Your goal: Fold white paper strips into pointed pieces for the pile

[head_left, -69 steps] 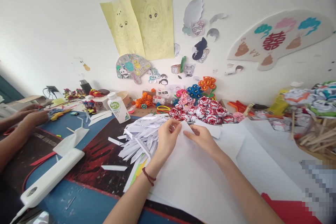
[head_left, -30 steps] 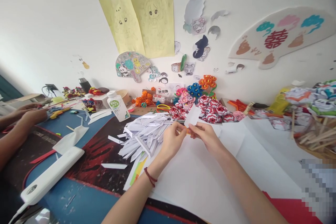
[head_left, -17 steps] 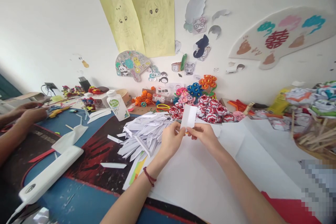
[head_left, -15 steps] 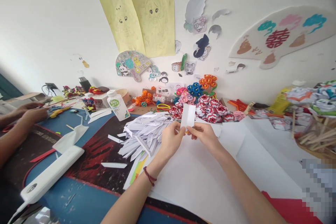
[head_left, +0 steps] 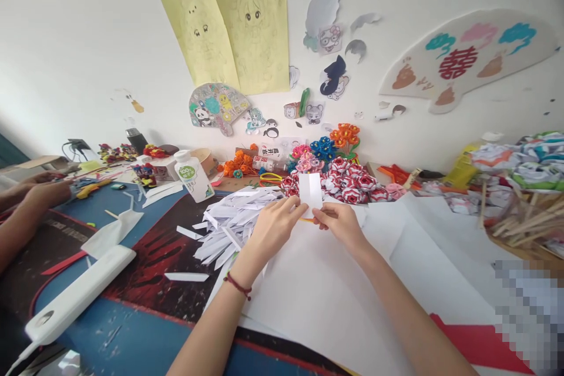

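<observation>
Above broad white sheets [head_left: 326, 305], the left hand [head_left: 274, 224] and right hand [head_left: 342, 224] pinch a small creased paper [head_left: 311, 188] between closed fingertips. White strips [head_left: 235, 214] lie heaped beside the left hand.

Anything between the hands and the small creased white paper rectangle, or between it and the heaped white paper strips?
Nothing visible there: left hand and right hand both touch the lower end of the small creased white paper rectangle. Toward the heaped white paper strips, the left hand stands in between in this view.
</observation>
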### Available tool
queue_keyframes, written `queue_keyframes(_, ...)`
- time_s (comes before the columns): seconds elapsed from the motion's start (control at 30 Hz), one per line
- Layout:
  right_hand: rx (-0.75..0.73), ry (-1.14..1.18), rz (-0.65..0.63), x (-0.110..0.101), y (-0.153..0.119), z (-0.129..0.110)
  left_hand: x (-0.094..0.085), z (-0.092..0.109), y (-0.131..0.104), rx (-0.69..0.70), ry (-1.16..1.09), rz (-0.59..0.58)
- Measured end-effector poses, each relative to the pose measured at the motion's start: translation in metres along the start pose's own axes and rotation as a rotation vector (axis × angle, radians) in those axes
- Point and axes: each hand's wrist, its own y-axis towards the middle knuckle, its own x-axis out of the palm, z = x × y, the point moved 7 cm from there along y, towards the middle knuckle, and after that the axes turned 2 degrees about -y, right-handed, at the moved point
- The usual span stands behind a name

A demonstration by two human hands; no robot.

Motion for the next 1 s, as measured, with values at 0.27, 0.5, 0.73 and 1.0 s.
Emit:
queue_keyframes(0.27,-0.017,-0.004,-0.037,0.001,0.0,0.0,-0.002,0.0,-0.004,0.085,0.033,0.047)
queue_keyframes(0.5,-0.042,0.078,-0.037,0.001,-0.001,-0.003,-0.004,-0.011,-0.002,-0.121,-0.225,0.139)
queue_keyframes(0.73,-0.047,0.182,-0.047,0.004,-0.004,-0.008,-0.002,-0.018,-0.002,-0.353,-0.548,0.214)
queue_keyframes(1.0,-0.014,0.31,-0.084,0.008,-0.007,-0.014,0.013,-0.028,-0.005,-0.561,-0.797,0.191)
